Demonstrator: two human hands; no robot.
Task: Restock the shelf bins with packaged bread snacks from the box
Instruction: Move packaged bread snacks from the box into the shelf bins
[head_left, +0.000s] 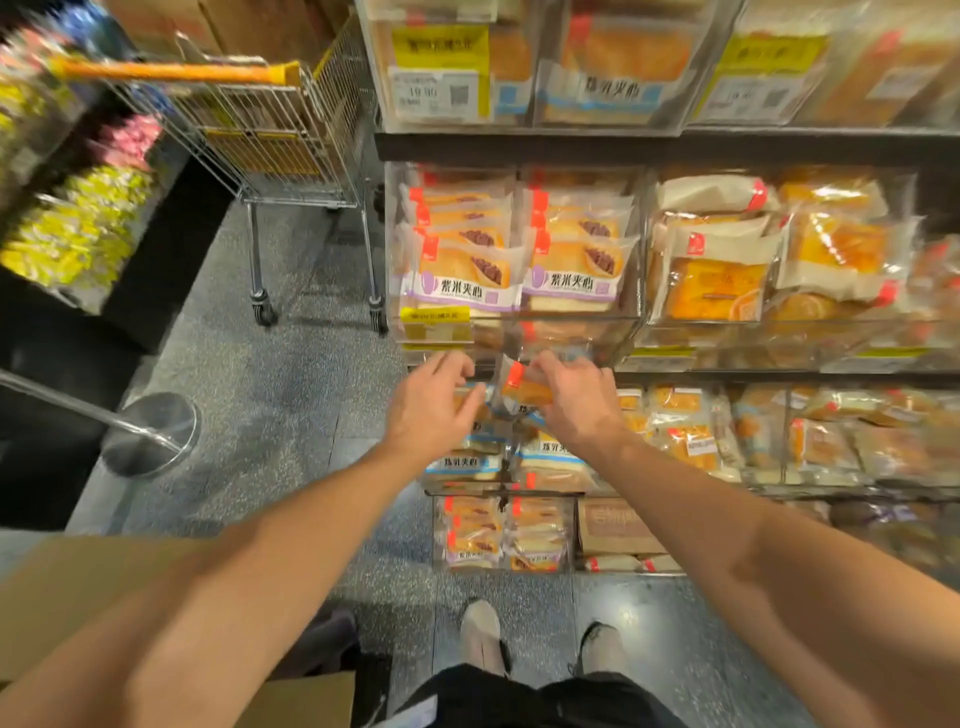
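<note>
Both my arms reach forward into a clear shelf bin (545, 491) on the middle tier. My right hand (576, 400) grips a packaged bread snack (522, 389), clear wrap with a red corner tab, held tilted above the blue-labelled packs (550, 457) lying in that bin. My left hand (431, 405) is just left of it with fingers curled onto another pack (470, 405) at the bin's left side; how firmly it holds is hard to see. A brown cardboard box (78, 597) sits at the lower left under my left forearm.
The bin above (628, 332) holds purple-labelled bread packs; bins to the right hold orange breads. A wire shopping cart (291, 140) stands to the left of the shelf. A metal stanchion base (150, 434) is on the speckled floor. My feet (483, 636) are close to the lowest shelf.
</note>
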